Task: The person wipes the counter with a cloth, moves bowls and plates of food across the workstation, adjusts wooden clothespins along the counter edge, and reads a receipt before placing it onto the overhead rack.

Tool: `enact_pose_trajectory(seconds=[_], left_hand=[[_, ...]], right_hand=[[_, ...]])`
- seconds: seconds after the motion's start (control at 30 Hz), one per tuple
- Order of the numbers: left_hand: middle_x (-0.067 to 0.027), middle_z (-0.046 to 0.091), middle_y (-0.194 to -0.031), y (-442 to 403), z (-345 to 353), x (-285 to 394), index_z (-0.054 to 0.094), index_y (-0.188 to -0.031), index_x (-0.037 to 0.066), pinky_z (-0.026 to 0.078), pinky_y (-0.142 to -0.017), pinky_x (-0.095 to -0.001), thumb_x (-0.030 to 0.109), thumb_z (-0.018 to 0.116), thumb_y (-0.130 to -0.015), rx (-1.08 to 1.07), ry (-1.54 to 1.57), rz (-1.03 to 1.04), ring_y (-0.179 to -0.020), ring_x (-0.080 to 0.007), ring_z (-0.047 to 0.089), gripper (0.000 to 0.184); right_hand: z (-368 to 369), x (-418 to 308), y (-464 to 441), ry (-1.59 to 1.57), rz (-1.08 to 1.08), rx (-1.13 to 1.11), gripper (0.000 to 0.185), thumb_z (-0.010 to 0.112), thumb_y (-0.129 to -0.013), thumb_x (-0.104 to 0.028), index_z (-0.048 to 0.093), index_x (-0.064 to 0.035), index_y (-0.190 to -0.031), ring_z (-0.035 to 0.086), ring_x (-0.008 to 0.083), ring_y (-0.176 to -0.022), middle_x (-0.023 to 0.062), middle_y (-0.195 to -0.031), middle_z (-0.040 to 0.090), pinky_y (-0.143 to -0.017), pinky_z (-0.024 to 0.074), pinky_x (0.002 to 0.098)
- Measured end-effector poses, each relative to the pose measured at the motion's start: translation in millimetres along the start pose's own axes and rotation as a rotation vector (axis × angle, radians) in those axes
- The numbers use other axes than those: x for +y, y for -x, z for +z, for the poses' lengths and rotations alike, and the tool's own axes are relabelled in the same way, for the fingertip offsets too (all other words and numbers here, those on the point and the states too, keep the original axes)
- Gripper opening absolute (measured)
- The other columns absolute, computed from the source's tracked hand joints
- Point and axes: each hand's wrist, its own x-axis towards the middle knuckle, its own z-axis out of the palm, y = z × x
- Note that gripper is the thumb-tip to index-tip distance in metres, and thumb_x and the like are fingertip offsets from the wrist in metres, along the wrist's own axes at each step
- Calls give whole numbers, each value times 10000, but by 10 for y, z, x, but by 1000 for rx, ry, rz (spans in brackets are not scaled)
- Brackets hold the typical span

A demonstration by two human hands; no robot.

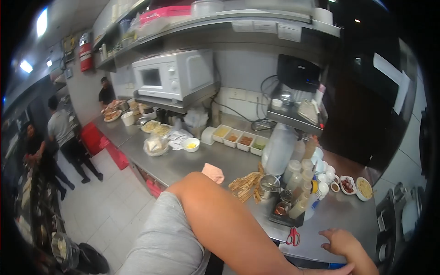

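Observation:
My left arm, in a grey sleeve, crosses the lower middle of the view with its elbow over the counter. Only a small part of my left hand (343, 271) shows at the bottom edge, against my right forearm; most of its fingers are hidden. My right hand (340, 242) is over the steel counter at the lower right, its fingers apart and pointing left, holding nothing. Red-handled scissors (293, 237) lie left of it. Beyond them is a black tray (288, 221) with a small jar and bottles.
Squeeze bottles (291, 172), a metal pot (269, 187), wooden pieces (245, 186) and a pink cloth (213, 173) stand or lie on the counter. Food containers (245, 141) line the wall below a microwave (172, 75). Several people (62, 126) stand at the left.

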Motion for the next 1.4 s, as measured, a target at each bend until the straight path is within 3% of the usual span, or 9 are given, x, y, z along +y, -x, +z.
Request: enact_pose_trajectory(seconds=[0.03,0.07,0.13,0.43,0.53,0.67,0.77,1.1,1.4], left_hand=[[-64,565,-872,-42,7,29,595,-883,116,383,-786,-519,350,467,-864,-14,86,-12,-907,-238,524,267],[-49,565,-862,-15,70,47,596,-865,121,383,-774,-518,337,483,-836,19,858,-336,-908,-225,526,246],[-21,568,-865,-48,88,6,598,-855,125,379,-764,-510,320,500,-795,-1,1114,-302,-906,-203,525,226],[-32,584,-805,3,-57,93,635,-625,120,373,-691,-432,288,546,-684,-51,1643,-270,-782,-203,545,199],[-32,572,-773,30,-104,-21,630,-617,129,375,-674,-426,294,547,-669,-73,1576,-240,-767,-214,536,192],[-92,553,-773,-14,-43,122,587,-723,65,415,-709,-427,294,554,-658,294,1522,-384,-760,-254,533,241],[-144,568,-846,-292,-40,190,592,-829,31,429,-714,-424,236,619,-688,698,1058,-387,-772,-298,543,250],[-155,550,-937,-490,-182,220,605,-852,42,428,-760,-442,245,587,-744,597,1182,-192,-844,-312,539,230],[-165,534,-1018,-431,-82,55,618,-873,52,427,-801,-459,253,558,-794,433,1304,-67,-909,-324,535,223]], right_hand=[[-32,15,46,15,7,3,463,645,-778,-307,559,-133,-1198,573,327,-1016,141,-1097,603,-848,474,415],[-59,33,90,32,13,5,458,644,-779,-306,560,-136,-1196,575,324,-1013,141,-1088,605,-843,475,413],[-104,75,131,49,4,-7,461,638,-783,-316,555,-140,-1202,582,322,-1002,138,-1071,609,-835,479,416],[-290,-51,260,135,-14,-16,482,632,-799,-327,525,-147,-1234,597,333,-960,132,-1048,611,-814,478,437],[-235,-73,341,89,13,-48,481,622,-814,-321,512,-144,-1247,592,329,-978,131,-1069,606,-821,476,437],[-63,-14,344,41,37,-46,469,619,-827,-305,507,-144,-1253,578,325,-1018,136,-1124,589,-838,472,430],[148,47,211,12,46,-88,477,621,-830,-306,500,-147,-1262,570,329,-1038,136,-1151,581,-855,465,432],[1733,1478,-626,-54,268,-176,484,656,-779,-294,546,-115,-1216,566,348,-1046,176,-1129,601,-882,451,439],[1302,1506,-1522,82,319,-38,217,532,-793,-192,656,-117,-954,617,338,-906,137,-978,657,-771,493,447]])
